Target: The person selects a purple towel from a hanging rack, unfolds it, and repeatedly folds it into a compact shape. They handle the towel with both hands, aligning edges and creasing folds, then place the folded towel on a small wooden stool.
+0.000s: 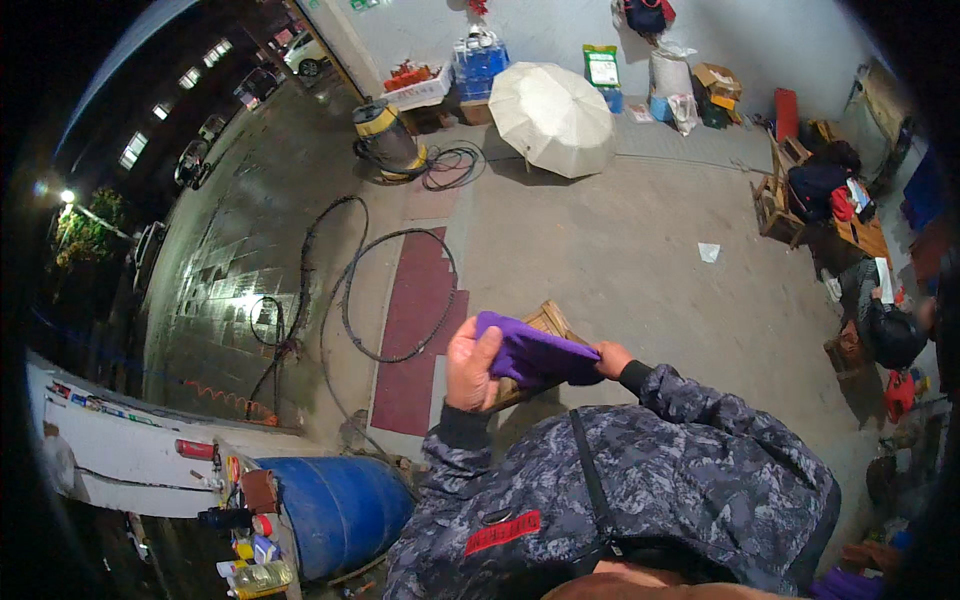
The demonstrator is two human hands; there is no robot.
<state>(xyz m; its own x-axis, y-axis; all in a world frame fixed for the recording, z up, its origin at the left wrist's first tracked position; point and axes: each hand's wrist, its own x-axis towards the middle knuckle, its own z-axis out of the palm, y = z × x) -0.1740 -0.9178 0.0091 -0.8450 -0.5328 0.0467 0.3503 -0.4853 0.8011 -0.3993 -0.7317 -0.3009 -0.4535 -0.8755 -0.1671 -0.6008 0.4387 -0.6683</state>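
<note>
A folded purple cloth (pixel 536 354) is stretched between my two hands in front of my chest. My left hand (pixel 471 366) grips its left end, with the thumb on top. At the cloth's other end, my right hand (pixel 614 359) pinches a corner. Just below the cloth, and partly covered by it, is a small wooden stool or crate (pixel 551 318). My camouflage jacket sleeves (pixel 675 394) reach forward on either side.
An open white umbrella (pixel 555 116) stands on the floor ahead, beside a wet-dry vacuum (pixel 385 135). A black hose (pixel 346 300) loops across the ground at left. A blue barrel (pixel 337 510) lies close on my left. At right, another person (pixel 892 330) is near wooden furniture (pixel 776 202).
</note>
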